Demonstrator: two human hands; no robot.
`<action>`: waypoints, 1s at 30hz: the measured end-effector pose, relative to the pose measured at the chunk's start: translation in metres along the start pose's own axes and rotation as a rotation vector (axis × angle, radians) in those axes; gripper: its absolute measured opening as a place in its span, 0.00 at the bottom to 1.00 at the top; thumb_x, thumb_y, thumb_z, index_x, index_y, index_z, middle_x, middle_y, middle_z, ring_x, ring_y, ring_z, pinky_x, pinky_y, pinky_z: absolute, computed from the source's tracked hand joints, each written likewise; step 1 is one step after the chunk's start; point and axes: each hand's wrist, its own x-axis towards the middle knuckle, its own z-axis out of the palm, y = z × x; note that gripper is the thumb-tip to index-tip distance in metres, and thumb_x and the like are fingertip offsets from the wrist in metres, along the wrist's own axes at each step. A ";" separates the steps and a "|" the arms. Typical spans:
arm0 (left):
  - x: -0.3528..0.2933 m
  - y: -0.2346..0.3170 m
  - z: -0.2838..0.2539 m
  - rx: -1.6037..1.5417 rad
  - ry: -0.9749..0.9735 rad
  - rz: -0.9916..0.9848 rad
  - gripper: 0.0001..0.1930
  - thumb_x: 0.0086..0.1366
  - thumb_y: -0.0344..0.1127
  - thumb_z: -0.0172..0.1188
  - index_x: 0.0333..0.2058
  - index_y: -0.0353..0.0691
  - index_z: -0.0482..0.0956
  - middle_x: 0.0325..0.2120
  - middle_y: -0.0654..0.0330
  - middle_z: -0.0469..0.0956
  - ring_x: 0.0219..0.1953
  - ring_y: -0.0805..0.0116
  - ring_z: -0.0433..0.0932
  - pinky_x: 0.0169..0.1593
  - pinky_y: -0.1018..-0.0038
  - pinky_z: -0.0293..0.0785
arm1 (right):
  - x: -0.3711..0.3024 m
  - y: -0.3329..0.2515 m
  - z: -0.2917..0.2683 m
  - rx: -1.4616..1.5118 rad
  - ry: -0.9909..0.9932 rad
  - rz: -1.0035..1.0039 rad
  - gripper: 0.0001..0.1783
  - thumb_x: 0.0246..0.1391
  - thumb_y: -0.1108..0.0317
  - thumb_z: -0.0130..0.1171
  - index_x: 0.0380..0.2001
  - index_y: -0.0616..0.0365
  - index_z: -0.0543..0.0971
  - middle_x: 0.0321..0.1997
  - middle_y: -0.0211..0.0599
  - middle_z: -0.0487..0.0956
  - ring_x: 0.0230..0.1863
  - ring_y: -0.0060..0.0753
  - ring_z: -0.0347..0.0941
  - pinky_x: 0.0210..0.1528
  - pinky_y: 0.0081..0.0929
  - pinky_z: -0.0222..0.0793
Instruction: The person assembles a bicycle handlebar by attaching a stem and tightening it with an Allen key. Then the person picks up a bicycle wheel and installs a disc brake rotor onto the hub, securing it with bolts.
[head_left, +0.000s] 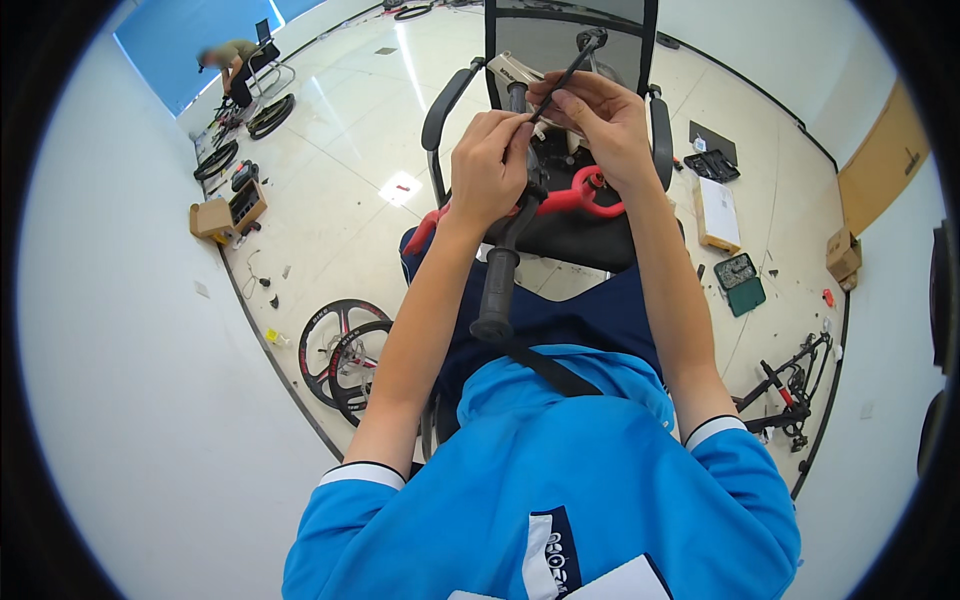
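Observation:
Both my hands are raised over a black office chair (659, 140) in front of me. My left hand (488, 165) is closed, thumb and fingers pinching the lower end of a slim black rod (568, 76). Higher up, my right hand (605, 122) grips the same rod between thumb and fingers. Its far end meets a dark fitting whose kind I cannot make out. Below my hands a bicycle handlebar with a black rubber grip (497, 295) points toward my lap. Beneath it, a red curved tube (580, 198) lies across the chair seat. A pale metal part (511, 68) shows beyond my left hand.
On the left floor are bicycle wheels (345, 350) and an open cardboard box (212, 219). To the right lie a black bicycle frame (785, 390), a green case (745, 295) and a flat carton (716, 214). Another person (235, 68) sits at the far left.

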 end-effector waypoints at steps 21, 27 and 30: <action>0.000 -0.004 -0.001 0.000 0.037 0.034 0.06 0.57 0.25 0.68 0.34 0.34 0.83 0.31 0.54 0.82 0.32 0.60 0.82 0.37 0.70 0.77 | 0.001 0.002 0.009 -0.008 0.058 -0.003 0.14 0.56 0.77 0.65 0.46 0.69 0.81 0.39 0.45 0.86 0.42 0.30 0.84 0.45 0.23 0.81; -0.005 0.003 -0.002 -0.064 0.095 -0.129 0.11 0.52 0.30 0.73 0.33 0.35 0.83 0.29 0.56 0.81 0.32 0.62 0.81 0.35 0.71 0.76 | 0.002 0.009 -0.003 -0.147 0.113 -0.010 0.10 0.52 0.77 0.70 0.37 0.69 0.82 0.39 0.44 0.86 0.42 0.30 0.84 0.46 0.23 0.81; -0.006 0.001 0.000 -0.075 0.113 -0.104 0.08 0.54 0.28 0.71 0.33 0.35 0.83 0.29 0.55 0.81 0.32 0.60 0.81 0.35 0.70 0.76 | 0.002 0.004 0.002 -0.223 0.116 -0.006 0.11 0.51 0.77 0.70 0.38 0.69 0.82 0.39 0.43 0.86 0.42 0.30 0.84 0.47 0.24 0.81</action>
